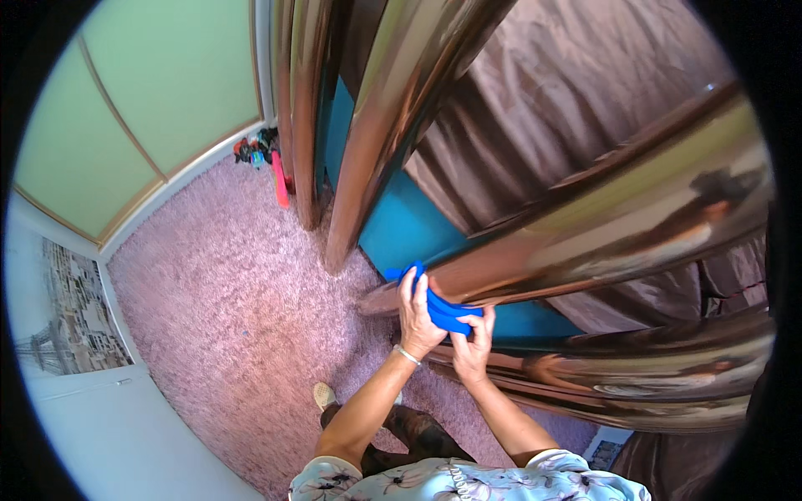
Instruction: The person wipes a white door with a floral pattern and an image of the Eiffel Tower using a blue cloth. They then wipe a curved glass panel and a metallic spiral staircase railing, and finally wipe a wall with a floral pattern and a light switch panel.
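Observation:
A bright blue cloth [448, 313], folded and soft-looking, is held between both hands. My left hand [418, 316] grips its upper left end, with the fingers pointing up and a silver bracelet at the wrist. Lower and to the right, my right hand [474, 344] pinches the other end between thumb and fingers. The cloth lies against or just in front of the lower part of a glossy, brown reflective post [539, 263]; whether it touches cannot be made out. Part of the cloth is hidden behind my fingers.
More shiny posts [369, 144] stand to the upper left and lower right. Behind them are a teal panel [407, 216] and brown satin fabric [501, 125]. Pink shaggy carpet [238, 282] covers the floor. Small coloured items [255, 152] lie by green panelled doors [169, 75].

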Available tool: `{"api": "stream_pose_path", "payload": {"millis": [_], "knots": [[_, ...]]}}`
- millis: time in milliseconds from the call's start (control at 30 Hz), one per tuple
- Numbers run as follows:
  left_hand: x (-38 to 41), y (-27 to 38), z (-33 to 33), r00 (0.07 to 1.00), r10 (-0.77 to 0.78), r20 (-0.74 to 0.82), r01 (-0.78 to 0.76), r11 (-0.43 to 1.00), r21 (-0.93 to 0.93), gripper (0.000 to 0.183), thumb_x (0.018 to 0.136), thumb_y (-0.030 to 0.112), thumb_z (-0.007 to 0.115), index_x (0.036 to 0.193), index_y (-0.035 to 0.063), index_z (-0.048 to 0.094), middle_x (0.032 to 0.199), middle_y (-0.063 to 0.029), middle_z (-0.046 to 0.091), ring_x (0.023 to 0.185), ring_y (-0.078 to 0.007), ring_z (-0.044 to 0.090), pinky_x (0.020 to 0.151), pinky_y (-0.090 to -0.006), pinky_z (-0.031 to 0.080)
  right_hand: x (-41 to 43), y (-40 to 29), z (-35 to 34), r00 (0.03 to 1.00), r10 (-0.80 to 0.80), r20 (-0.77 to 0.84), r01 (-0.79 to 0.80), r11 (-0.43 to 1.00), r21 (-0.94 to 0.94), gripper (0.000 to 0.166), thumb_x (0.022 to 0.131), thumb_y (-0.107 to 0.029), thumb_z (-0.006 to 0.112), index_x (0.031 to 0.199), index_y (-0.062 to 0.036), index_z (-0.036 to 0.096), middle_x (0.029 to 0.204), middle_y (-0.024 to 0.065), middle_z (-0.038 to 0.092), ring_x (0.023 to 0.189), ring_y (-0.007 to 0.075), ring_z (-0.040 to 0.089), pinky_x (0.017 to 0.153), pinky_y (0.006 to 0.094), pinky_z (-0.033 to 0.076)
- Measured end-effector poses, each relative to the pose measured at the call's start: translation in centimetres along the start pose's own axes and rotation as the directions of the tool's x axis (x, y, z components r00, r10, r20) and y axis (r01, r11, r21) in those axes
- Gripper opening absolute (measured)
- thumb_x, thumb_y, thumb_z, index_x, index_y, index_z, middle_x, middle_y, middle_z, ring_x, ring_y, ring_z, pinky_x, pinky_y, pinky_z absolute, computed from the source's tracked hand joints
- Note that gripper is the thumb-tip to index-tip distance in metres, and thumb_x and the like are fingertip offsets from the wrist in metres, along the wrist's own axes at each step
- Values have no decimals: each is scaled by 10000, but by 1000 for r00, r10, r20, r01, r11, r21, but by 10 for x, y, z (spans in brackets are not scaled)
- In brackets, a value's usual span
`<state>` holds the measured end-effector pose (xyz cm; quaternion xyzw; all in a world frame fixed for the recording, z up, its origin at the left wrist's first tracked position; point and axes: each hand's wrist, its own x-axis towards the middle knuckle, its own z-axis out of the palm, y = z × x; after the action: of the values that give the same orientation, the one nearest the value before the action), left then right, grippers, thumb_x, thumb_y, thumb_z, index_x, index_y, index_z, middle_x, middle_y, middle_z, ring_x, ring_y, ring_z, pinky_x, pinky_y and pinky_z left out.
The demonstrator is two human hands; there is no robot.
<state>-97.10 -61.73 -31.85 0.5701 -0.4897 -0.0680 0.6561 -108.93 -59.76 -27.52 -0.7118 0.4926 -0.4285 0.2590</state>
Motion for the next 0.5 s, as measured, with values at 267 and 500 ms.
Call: {"api": "stream_pose_path", "payload": {"millis": [267, 500], "knots": [[172, 208, -26, 935, 341, -93, -349, 932, -95, 930, 743, 335, 778, 1456, -37, 312, 1429, -300, 378, 1295, -449, 415, 1083, -507, 364, 114, -186, -103, 821, -439, -366, 472, 881, 1, 258, 757, -100, 654, 1009, -109, 601, 1487, 296, 311, 1376, 433, 334, 1121, 527, 256], [174, 210, -12, 888, 438, -143, -452, 888, -86, 805, 862, 396, 646, 1475, 9, 295, 1421, -299, 375, 1270, -441, 442, 1055, -503, 396, 129, -181, -95, 698, -547, -462, 596, 801, -47, 345, 876, -395, 562, 1076, -115, 538, 1463, 335, 262, 1312, 470, 379, 1081, 552, 313]]}}
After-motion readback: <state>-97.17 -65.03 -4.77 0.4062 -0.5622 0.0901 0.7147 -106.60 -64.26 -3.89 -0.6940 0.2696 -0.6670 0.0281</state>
